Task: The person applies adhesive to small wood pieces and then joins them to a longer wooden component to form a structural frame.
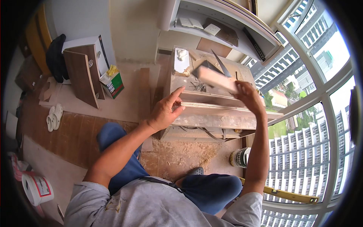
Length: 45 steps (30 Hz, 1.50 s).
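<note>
My right hand (247, 92) is wrapped round one end of a pale wooden block (217, 79), raised above the workbench (211, 120) and slightly blurred. Beneath it, two long plywood boards (223, 109) stand on edge side by side, their layered edges facing up. At the boards' left ends is my left hand (165, 111). Its index finger and thumb are stretched apart there, and I cannot tell whether they touch the wood. Behind the boards lie a heap of nails (198, 86) and a pointed dark blade (221, 63), partly hidden by the block.
A white board with a white lump (181, 62) lies at the bench's far left. Overhead juts an open cabinet (211, 22). Wood shavings (177, 159) cover the floor; a bucket (239, 157) and a spirit level (291, 195) are right, by the windows. Panels (81, 75) lean left.
</note>
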Tool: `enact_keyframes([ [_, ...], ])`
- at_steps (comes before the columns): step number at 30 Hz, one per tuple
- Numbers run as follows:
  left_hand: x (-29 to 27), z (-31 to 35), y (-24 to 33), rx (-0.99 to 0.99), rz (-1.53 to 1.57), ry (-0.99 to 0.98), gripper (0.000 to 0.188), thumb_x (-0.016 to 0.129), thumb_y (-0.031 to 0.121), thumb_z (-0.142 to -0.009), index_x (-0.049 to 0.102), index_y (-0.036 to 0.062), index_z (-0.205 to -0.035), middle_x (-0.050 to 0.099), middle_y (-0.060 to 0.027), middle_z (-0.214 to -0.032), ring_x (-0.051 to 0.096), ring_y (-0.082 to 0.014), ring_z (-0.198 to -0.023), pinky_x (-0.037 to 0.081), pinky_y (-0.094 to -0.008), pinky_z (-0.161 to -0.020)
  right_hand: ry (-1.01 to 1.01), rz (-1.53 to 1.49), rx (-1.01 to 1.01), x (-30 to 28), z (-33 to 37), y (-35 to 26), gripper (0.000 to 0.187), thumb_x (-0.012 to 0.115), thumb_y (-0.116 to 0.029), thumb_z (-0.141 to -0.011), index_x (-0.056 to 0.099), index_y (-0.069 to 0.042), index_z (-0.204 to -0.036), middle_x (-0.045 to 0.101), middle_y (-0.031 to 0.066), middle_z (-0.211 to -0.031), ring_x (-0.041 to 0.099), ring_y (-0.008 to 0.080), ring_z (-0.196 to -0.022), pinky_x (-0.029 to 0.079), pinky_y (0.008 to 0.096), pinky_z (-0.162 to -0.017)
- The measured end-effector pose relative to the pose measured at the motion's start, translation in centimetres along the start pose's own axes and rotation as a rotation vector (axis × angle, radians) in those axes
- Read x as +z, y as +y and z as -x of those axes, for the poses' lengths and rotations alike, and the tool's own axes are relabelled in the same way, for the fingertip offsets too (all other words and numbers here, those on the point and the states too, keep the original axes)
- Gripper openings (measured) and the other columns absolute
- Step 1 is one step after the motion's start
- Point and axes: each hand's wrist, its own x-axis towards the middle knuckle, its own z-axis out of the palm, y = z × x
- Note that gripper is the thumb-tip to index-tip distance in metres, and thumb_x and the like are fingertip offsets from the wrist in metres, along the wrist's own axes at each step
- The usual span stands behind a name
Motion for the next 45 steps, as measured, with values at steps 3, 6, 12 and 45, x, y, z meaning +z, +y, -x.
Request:
enact_keyframes([
  [3,-0.2,0.1,-0.1,-0.032,-0.037,-0.018,0.068,0.078,0.004,-0.095,0.05,0.0109,-0.157,0.072,-0.0098,-0.107,0.071,-0.0184,-0.094,0.06,-0.0338,-0.086,0.105,0.084,-0.014,-1.4,-2.4,3.2,0.059,0.086,-0.01,-0.082,0.065,-0.01,-0.138,0.068,0.012,-0.12,0.064,0.0256,-0.108,0.05,0.0373,-0.098],
  [6,-0.1,-0.1,-0.1,-0.015,-0.072,-0.033,0.067,0.078,0.008,-0.095,0.051,0.0106,-0.155,0.072,-0.0133,-0.107,0.073,-0.0254,-0.095,0.06,-0.038,-0.085,0.05,0.177,0.02,-0.8,-4.6,6.3,0.059,0.086,-0.012,-0.081,0.066,-0.009,-0.137,0.07,0.0137,-0.12,0.067,0.0292,-0.108,0.053,0.0407,-0.096],
  [12,0.4,-0.4,-0.1,-0.009,-0.059,-0.039,0.065,0.079,0.013,-0.093,0.053,0.0102,-0.153,0.072,-0.0159,-0.106,0.073,-0.03,-0.094,0.059,-0.0411,-0.083,0.007,0.215,-0.005,2.4,-7.0,10.5,0.054,0.085,-0.012,-0.08,0.068,-0.008,-0.131,0.07,0.0219,-0.124,0.068,0.0398,-0.117,0.054,0.0458,-0.099],
  [45,-2.4,0.3,1.0,0.012,-0.109,0.007,0.07,0.088,0.015,-0.089,0.056,0.0081,-0.151,0.069,-0.0117,-0.118,0.068,-0.0245,-0.107,0.057,-0.0384,-0.092,-0.144,0.273,-0.074,1.6,-7.3,4.3,0.066,0.088,-0.013,-0.08,0.065,-0.009,-0.142,0.067,0.0166,-0.138,0.065,0.0358,-0.126,0.052,0.0427,-0.106],
])
